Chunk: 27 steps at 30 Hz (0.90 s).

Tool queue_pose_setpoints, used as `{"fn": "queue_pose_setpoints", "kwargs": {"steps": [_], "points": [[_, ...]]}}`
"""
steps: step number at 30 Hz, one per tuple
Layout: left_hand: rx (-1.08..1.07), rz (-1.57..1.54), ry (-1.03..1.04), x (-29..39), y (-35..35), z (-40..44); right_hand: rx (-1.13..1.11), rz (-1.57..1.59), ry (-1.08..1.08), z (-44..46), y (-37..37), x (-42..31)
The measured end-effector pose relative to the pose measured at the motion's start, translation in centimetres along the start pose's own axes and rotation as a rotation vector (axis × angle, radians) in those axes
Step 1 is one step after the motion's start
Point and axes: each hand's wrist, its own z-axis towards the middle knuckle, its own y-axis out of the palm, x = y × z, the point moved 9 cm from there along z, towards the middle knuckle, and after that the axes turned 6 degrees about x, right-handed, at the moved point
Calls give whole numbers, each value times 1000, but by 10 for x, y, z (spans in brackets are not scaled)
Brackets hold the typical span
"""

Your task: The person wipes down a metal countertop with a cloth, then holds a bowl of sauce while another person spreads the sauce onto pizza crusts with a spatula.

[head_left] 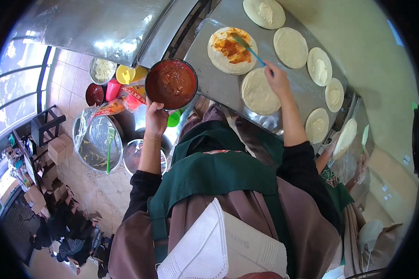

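My left hand grips the rim of a dark bowl of red-brown sauce, held beside the metal table. In my right hand is a blue spatula, its blade resting on a round dough base at the table's left. Orange-red sauce covers the middle of that base unevenly, over a pale spread. Just below my right hand lies another dough round with pale cream on it and no red sauce.
Several more rounds lie along the metal table. At right, a co-worker's hand holds a dough round. Left of me stand a large steel bowl with a green spatula, a yellow container and a pink cup.
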Motion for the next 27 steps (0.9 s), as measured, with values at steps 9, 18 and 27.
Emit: {"fn": "queue_pose_setpoints", "kwargs": {"steps": [9, 18, 27], "points": [[19, -49, -30, -12, -9, 3, -141, -470, -268, 93, -12, -59], [45, 9, 21, -9, -2, -2, -348, -623, -311, 130, -26, -24], [-49, -41, -35, -16, -2, 3, -564, -468, 140, 57, -88, 14]]}}
